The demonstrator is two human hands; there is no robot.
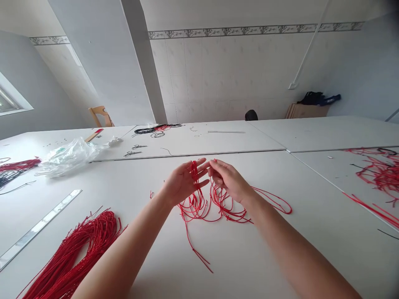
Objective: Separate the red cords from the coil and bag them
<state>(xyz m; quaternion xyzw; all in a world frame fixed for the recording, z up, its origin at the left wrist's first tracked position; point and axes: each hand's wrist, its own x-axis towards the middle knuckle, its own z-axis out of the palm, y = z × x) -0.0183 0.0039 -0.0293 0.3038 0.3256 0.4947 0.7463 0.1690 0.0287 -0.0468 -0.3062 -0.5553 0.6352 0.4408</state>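
Observation:
Strands of red cord (194, 171) loop around the spread fingers of my left hand (182, 182), which carries them above the table with its palm turned up. My right hand (229, 178) is closed in a pinch close beside the left fingertips, and a bit of red shows at its thumb and finger. Below both hands, loose red braided cords (230, 211) lie in tangled loops on the white table. One knotted end (193, 250) trails toward me. Part of the cord is hidden behind my right hand.
A thick bundle of red cords (96, 232) lies at left, near a metal ruler (40, 228). Farther off are a clear plastic bag (71, 155), scissors (132, 153) and black cords (156, 129). More red cords (382, 176) lie at the right.

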